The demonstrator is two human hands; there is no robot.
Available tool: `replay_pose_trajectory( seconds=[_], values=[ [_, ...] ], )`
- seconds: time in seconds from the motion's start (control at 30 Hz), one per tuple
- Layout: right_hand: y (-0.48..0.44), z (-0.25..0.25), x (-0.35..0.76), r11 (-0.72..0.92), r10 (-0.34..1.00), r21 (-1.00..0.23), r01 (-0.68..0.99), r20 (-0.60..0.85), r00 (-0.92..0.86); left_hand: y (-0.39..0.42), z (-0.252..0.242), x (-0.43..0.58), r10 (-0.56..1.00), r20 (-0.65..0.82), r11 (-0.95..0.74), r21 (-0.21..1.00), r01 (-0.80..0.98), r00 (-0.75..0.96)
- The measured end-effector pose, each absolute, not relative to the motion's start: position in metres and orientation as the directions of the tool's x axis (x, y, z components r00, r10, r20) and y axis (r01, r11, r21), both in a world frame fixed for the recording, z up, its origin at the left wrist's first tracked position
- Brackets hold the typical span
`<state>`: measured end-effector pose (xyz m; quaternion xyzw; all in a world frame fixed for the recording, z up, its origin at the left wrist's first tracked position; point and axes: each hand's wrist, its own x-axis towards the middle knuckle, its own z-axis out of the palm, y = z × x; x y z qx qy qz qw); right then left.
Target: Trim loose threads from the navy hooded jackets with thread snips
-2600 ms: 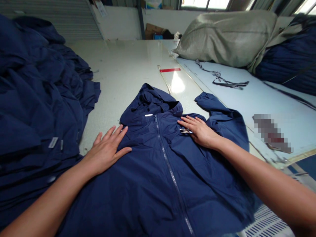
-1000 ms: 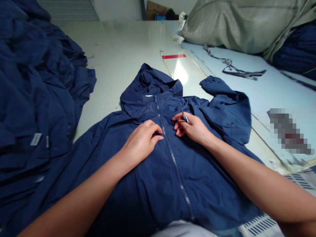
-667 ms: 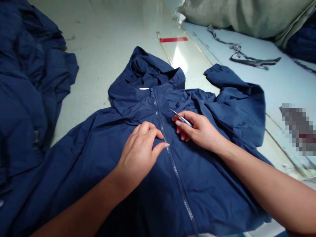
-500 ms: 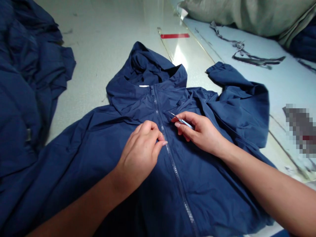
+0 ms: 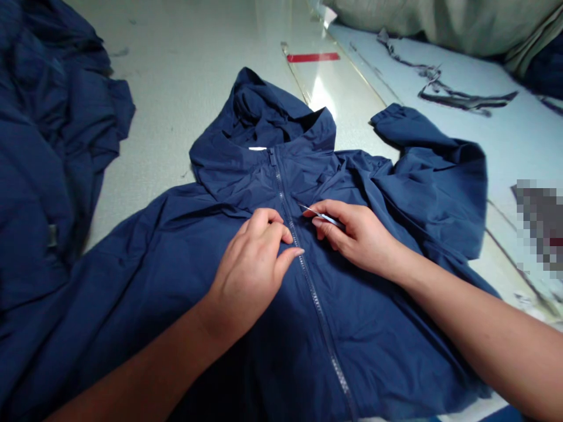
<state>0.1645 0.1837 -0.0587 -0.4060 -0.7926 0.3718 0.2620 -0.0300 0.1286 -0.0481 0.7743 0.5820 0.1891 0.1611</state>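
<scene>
A navy hooded jacket (image 5: 387, 328) lies front up, its zipper (image 5: 317, 302) closed along the middle and its hood spread open at the far end. On the left side of that zipper rests my left hand (image 5: 259, 258), fingers bent, thumb apart from them and its tip over the teeth. Nothing shows between them. To the right of the zipper my right hand (image 5: 347, 231) grips small thread snips (image 5: 326, 218) with a slim metal tip pointing up and left, just above the fabric. The lower part of the snips is hidden in the palm.
A heap of navy garments (image 5: 44, 146) lies at the left. Dark fabric strips (image 5: 470, 102) are on the pale table (image 5: 167, 88) at the right, below a grey-green bulky cloth (image 5: 440, 26). A red strip (image 5: 313, 57) marks the table beyond the hood.
My left thumb has moved away from the index finger, opening the pinch. The snips have tilted slightly and their tip is a little nearer the zipper. The view has shifted a bit.
</scene>
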Motion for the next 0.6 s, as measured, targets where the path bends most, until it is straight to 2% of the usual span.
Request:
replay_pose_trajectory(
  seconds=[0.17,0.6],
  values=[
    [0.183,-0.059,0.164,0.442,0.826,-0.758,0.479,0.137,-0.547,0.128,-0.048,-0.030,0.956,0.106,-0.290,0.467,0.835,0.273],
    [0.178,-0.052,0.167,0.478,0.765,-0.783,0.397,0.150,-0.626,0.130,-0.043,-0.043,0.969,0.009,-0.188,0.671,0.718,0.245]
  ],
)
